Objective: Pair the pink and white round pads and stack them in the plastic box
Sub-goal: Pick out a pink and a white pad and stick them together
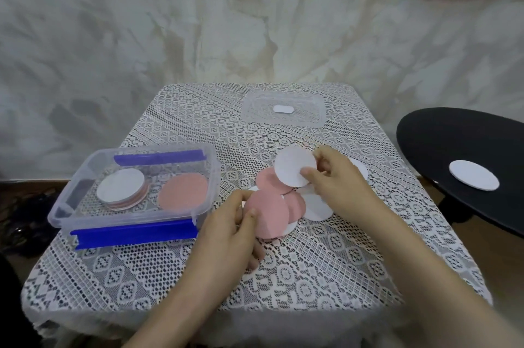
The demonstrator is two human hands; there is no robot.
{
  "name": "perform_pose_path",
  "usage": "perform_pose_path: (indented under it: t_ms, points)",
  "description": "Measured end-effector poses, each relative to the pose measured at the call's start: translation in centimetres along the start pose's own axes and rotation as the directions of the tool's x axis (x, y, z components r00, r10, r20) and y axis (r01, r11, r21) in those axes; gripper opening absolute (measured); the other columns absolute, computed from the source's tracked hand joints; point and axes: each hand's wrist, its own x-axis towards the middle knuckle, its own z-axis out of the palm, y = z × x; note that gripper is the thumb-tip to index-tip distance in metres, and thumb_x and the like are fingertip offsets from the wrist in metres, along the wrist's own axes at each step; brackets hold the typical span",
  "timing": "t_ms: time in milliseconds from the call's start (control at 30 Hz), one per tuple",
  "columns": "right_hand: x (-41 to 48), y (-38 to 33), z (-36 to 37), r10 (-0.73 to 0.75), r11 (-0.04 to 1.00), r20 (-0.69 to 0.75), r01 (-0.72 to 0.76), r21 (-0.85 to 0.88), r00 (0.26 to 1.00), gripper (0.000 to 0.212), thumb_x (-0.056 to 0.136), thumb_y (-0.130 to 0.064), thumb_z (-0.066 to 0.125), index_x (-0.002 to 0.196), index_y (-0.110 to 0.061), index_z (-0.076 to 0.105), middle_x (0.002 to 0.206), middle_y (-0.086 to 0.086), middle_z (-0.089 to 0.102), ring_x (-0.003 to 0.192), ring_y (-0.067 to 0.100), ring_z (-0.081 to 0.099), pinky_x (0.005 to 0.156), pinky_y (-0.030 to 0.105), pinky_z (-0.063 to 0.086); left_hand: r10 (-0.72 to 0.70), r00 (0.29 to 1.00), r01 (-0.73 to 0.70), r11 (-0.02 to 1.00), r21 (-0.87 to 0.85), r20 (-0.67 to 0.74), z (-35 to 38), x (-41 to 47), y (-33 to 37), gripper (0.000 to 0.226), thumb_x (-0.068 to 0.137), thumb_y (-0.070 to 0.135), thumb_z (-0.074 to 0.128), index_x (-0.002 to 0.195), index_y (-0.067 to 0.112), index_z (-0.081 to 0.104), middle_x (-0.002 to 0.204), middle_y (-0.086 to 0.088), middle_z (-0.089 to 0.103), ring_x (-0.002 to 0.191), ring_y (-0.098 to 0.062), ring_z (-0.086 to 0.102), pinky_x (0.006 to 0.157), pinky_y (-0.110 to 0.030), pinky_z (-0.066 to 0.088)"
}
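Observation:
My left hand [235, 223] pinches a pink round pad [269, 214], lifted at the near side of a loose heap of pink and white pads [314, 206] in the middle of the table. My right hand [334, 174] pinches a white round pad [293, 167], held up over the far side of the heap. The clear plastic box [71, 191] with blue clips stands at the left. Inside it, a stack topped by a white pad [120, 184] lies beside a single pink pad [183, 191].
The box's clear lid [255, 118] lies at the far middle of the lace tablecloth [312, 276]. A black round stool [425, 137] at the right carries one white pad [473, 179]. A pale draped sheet hangs behind the table.

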Motion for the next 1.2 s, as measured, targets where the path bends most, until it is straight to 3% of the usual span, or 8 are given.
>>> perform_pose_path:
  t_ms: [133, 367, 467, 567, 667, 833, 900, 1200]
  points:
    - [-1.7, -0.7, -1.9, -0.007, 0.965, 0.149, -0.032, 0.261, 0.989, 0.004, 0.100, -0.014, 0.061, 0.097, -0.013, 0.062, 0.059, -0.005, 0.063, 0.048, 0.006, 0.052, 0.045, 0.015, 0.039, -0.028, 0.999, 0.026, 0.998, -0.052, -0.023, 0.2, -0.2, 0.2, 0.026, 0.106, 0.020, 0.042, 0.114, 0.039, 0.057, 0.072, -0.004, 0.072, 0.063, -0.026, 0.069, 0.063, -0.045, 0.062]
    - [-2.8, -0.6, -0.2, -0.084, 0.995, 0.279, 0.065, 0.078, 0.957, 0.025, 0.075, -0.039, 0.081, 0.088, -0.025, 0.065, 0.071, -0.002, 0.068, 0.058, 0.014, 0.062, 0.058, 0.035, 0.046, -0.033, 0.999, 0.038, 0.987, -0.155, 0.038, 0.8, -0.2, 0.4, 0.020, 0.103, 0.020, 0.052, 0.119, 0.031, 0.057, 0.077, -0.009, 0.073, 0.058, -0.020, 0.065, 0.052, -0.037, 0.056]
    - [-2.5, -1.0, 0.1, -0.101, 0.990, 0.314, 0.064, 0.124, 0.944, 0.014, 0.087, -0.024, 0.077, 0.090, -0.020, 0.065, 0.065, -0.002, 0.070, 0.057, 0.011, 0.063, 0.061, 0.037, 0.049, -0.038, 0.999, 0.040, 0.996, -0.082, 0.021, 0.5, -0.1, -0.2, 0.026, 0.104, 0.018, 0.049, 0.118, 0.038, 0.056, 0.069, -0.011, 0.070, 0.050, -0.022, 0.059, 0.047, -0.033, 0.051]
    - [-1.8, -1.3, 0.6, -0.091, 0.993, 0.267, 0.067, 0.098, 0.959, 0.006, 0.095, -0.024, 0.069, 0.089, -0.021, 0.068, 0.067, 0.000, 0.072, 0.056, 0.009, 0.064, 0.059, 0.032, 0.051, -0.051, 0.999, 0.051, 0.996, -0.076, -0.003, 0.0, 0.0, -0.5, 0.029, 0.105, 0.016, 0.045, 0.120, 0.039, 0.054, 0.059, -0.008, 0.066, 0.044, -0.016, 0.053, 0.046, -0.028, 0.047]
    - [-0.4, -0.9, 1.3, -0.058, 0.985, 0.142, 0.080, -0.153, 0.988, 0.008, 0.094, -0.038, 0.067, 0.093, -0.030, 0.070, 0.073, -0.007, 0.070, 0.071, 0.009, 0.067, 0.069, 0.033, 0.054, -0.047, 0.999, 0.046, 0.996, -0.071, -0.009, -0.4, 0.0, -0.8, 0.030, 0.105, 0.012, 0.044, 0.121, 0.034, 0.056, 0.055, -0.005, 0.064, 0.043, -0.012, 0.052, 0.046, -0.024, 0.046]
    - [0.9, -1.7, 2.4, -0.032, 0.867, 0.094, 0.074, -0.493, 0.995, 0.050, 0.087, -0.060, 0.063, 0.126, -0.028, 0.064, 0.112, -0.002, 0.065, 0.099, 0.024, 0.062, 0.081, 0.039, 0.051, -0.039, 0.999, 0.039, 0.998, -0.040, 0.010, -0.7, 0.2, -1.2, 0.031, 0.105, 0.014, 0.042, 0.121, 0.037, 0.055, 0.058, -0.005, 0.064, 0.044, -0.011, 0.052, 0.047, -0.023, 0.046]
    - [1.3, -2.0, 2.9, -0.009, 0.823, 0.117, 0.074, -0.563, 0.993, 0.060, 0.084, -0.067, 0.063, 0.127, -0.027, 0.063, 0.111, -0.001, 0.054, 0.098, 0.026, 0.059, 0.081, 0.040, 0.050, -0.038, 0.999, 0.038, 0.998, -0.047, 0.016, -0.7, 0.3, -1.3, 0.031, 0.105, 0.014, 0.041, 0.120, 0.037, 0.055, 0.059, -0.006, 0.064, 0.043, -0.011, 0.051, 0.047, -0.023, 0.045]
    - [2.2, -1.5, 2.9, -0.044, 0.940, 0.013, 0.046, -0.338, 0.999, 0.018, 0.091, -0.029, 0.068, 0.089, -0.024, 0.051, 0.079, -0.007, 0.058, 0.073, 0.016, 0.054, 0.063, 0.035, 0.038, -0.024, 0.999, 0.026, 0.998, -0.053, 0.033, -0.8, 0.6, -1.6, 0.033, 0.104, 0.014, 0.043, 0.119, 0.040, 0.056, 0.062, -0.005, 0.064, 0.044, -0.010, 0.053, 0.048, -0.026, 0.045]
